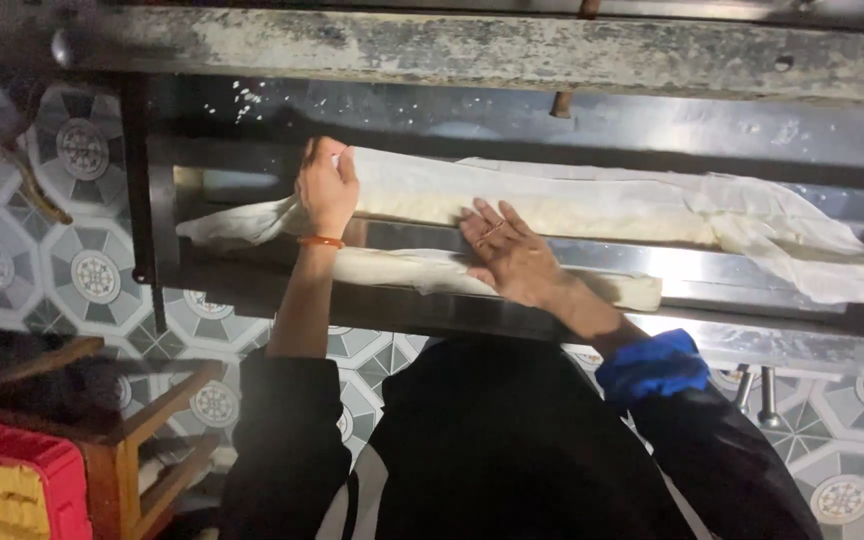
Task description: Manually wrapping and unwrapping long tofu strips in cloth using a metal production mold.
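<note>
Across the long stainless-steel trough machine (752, 270), the left hand (327, 190) is gripping the thin white cloth sheet (592, 185) at its edge, while the right hand (512, 255) is lying flat, fingers spread, pressing the long pale dough roll (402, 270) in the near channel.

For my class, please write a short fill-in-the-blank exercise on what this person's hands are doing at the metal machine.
1. The left hand grips the thin white ____ draped over the long pale dough roll.
2. The right hand lies ____ on the nearer dough roll.
3. The left wrist wears an ____ bracelet.
4. The pushed-up right sleeve cuff is ____.

Missing words: cloth; flat; orange; blue
</note>
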